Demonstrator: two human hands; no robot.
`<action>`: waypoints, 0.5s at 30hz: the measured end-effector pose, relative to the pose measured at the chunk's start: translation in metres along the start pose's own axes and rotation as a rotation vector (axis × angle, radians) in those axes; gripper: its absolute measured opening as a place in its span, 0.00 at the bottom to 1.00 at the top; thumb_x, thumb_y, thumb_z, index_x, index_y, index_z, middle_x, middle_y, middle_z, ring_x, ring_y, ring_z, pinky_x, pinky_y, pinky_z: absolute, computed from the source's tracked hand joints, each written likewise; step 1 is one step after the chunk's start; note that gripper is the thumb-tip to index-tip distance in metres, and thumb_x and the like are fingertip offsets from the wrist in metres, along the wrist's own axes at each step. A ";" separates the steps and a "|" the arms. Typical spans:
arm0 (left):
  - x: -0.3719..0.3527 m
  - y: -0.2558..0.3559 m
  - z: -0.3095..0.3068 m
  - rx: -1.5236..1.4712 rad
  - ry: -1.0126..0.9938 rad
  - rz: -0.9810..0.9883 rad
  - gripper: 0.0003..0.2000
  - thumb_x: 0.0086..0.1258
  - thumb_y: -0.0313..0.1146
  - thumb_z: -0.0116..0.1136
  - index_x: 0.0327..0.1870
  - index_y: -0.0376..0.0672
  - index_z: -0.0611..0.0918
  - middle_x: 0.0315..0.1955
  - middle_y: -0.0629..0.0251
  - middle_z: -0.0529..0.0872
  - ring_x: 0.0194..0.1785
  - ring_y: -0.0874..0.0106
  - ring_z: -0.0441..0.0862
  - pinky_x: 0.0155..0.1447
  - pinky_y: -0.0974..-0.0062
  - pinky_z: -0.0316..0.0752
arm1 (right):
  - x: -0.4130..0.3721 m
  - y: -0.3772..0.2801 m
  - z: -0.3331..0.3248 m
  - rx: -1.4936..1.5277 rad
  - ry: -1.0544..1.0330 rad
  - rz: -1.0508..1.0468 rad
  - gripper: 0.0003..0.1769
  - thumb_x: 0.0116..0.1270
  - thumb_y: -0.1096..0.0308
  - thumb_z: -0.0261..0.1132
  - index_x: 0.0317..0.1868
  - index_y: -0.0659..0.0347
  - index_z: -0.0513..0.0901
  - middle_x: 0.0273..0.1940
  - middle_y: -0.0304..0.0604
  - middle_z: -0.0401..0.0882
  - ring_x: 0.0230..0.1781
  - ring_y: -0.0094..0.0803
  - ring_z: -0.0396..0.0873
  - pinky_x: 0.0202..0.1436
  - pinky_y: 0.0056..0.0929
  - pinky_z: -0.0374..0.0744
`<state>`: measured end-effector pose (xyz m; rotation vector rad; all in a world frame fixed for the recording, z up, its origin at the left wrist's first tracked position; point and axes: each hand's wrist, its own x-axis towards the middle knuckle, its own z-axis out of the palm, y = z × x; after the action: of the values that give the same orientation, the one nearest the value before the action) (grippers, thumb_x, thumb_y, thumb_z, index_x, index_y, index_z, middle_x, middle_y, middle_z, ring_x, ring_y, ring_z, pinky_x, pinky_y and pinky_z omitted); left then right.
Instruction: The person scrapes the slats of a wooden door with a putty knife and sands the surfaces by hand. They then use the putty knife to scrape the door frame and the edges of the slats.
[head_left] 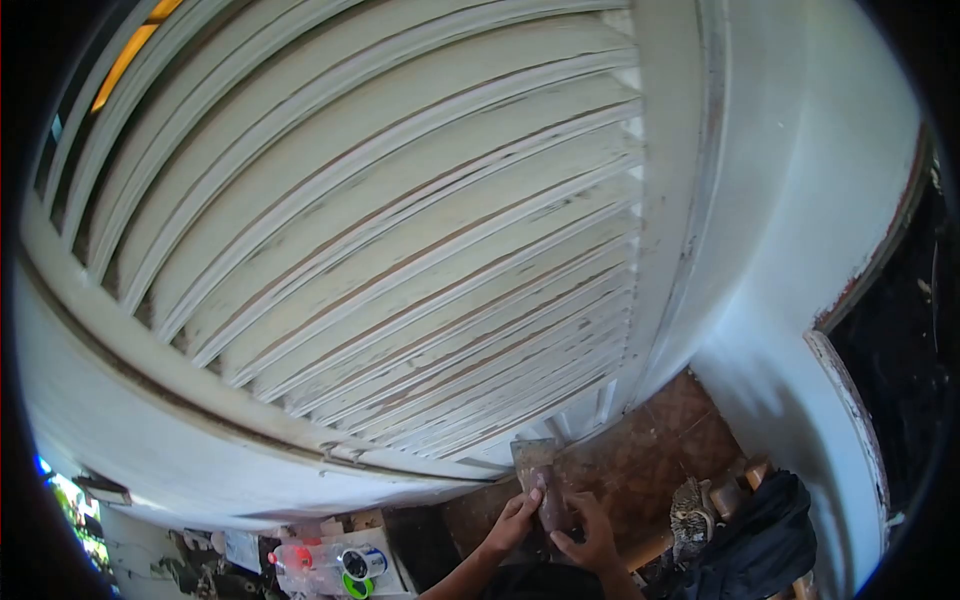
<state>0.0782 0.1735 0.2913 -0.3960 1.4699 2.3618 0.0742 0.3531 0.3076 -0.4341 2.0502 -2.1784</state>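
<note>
A flat scraper-like blade (533,462) with a dark handle is held low in the view, just below the slatted shutter (400,230). My left hand (513,523) grips the handle from the left. From the right, my right hand (590,535) closes on the same handle. The blade's tip points up toward the bottom slats of the shutter, whose cream paint is worn down to brown wood along the edges.
A white-painted frame (670,180) and wall (800,250) run to the right of the shutter. Reddish-brown floor (660,450) lies below. A dark cloth (760,540) is at lower right. Bottles and containers (330,565) sit at lower left.
</note>
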 end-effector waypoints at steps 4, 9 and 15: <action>-0.020 -0.017 -0.026 0.116 0.068 0.023 0.21 0.83 0.49 0.46 0.47 0.39 0.84 0.39 0.70 0.85 0.45 0.81 0.78 0.52 0.79 0.73 | 0.006 -0.015 0.013 0.144 -0.046 0.040 0.32 0.58 0.65 0.75 0.61 0.69 0.75 0.55 0.52 0.78 0.58 0.46 0.77 0.62 0.43 0.75; -0.029 -0.042 -0.028 0.209 0.006 0.109 0.22 0.85 0.46 0.45 0.50 0.35 0.85 0.44 0.68 0.87 0.51 0.75 0.80 0.57 0.73 0.74 | -0.005 -0.005 0.049 -0.199 0.249 -0.189 0.19 0.73 0.63 0.66 0.58 0.64 0.78 0.55 0.58 0.81 0.50 0.49 0.83 0.53 0.39 0.80; -0.043 -0.103 -0.058 0.322 0.116 -0.178 0.25 0.82 0.47 0.51 0.71 0.40 0.72 0.58 0.71 0.80 0.62 0.76 0.75 0.64 0.73 0.73 | -0.049 0.040 0.062 -0.065 0.291 0.229 0.16 0.76 0.66 0.62 0.58 0.66 0.77 0.59 0.53 0.79 0.55 0.42 0.80 0.57 0.36 0.78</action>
<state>0.1642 0.1584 0.2001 -0.5596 1.7525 1.9512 0.1341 0.3045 0.2645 0.1172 2.1888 -2.1443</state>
